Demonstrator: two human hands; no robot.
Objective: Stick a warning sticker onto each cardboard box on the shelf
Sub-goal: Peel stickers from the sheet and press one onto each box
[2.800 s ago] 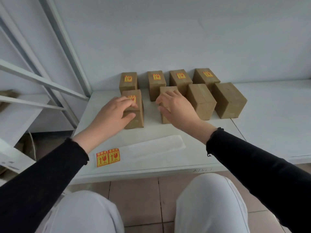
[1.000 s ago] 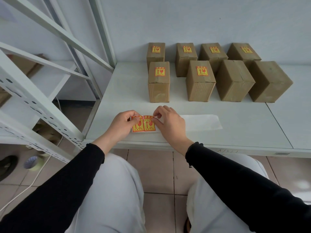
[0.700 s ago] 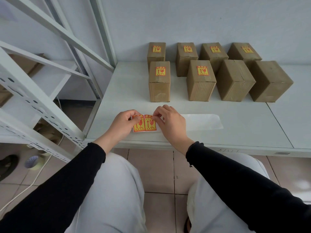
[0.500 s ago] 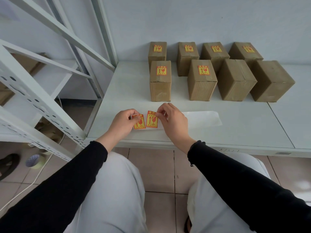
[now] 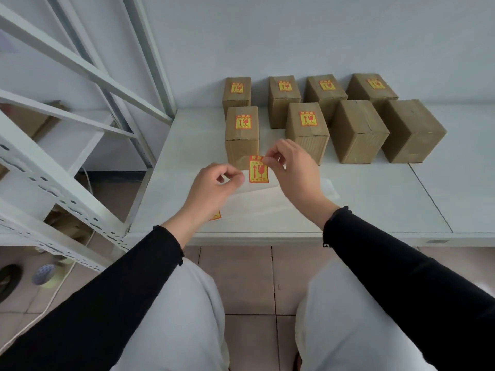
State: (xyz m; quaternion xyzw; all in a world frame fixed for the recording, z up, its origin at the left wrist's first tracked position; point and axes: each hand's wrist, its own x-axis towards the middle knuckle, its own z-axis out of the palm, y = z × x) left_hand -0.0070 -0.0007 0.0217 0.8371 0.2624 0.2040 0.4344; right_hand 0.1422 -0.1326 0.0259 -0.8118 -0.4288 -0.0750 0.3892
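My right hand (image 5: 292, 172) pinches the top corner of a red-and-yellow warning sticker (image 5: 258, 171) and holds it in the air above the white shelf (image 5: 375, 199). My left hand (image 5: 214, 183) hovers just left of the sticker, thumb and forefinger curled together; I see no clear contact with it. Several cardboard boxes stand in two rows at the back. Most carry a sticker on top, such as the front-left box (image 5: 242, 135). Two front-row boxes on the right, one (image 5: 359, 129) and the other (image 5: 413, 129), have bare tops.
A translucent backing sheet (image 5: 294, 194) lies on the shelf under my hands, with one more sticker (image 5: 216, 216) peeking out below my left wrist. White metal shelf uprights and braces (image 5: 80, 65) stand to the left. My knees and the tiled floor are below the shelf edge.
The right hand has peeled one sticker off the backing sheet and lifted it toward the boxes. The left hand has let go of the sheet and risen beside it.
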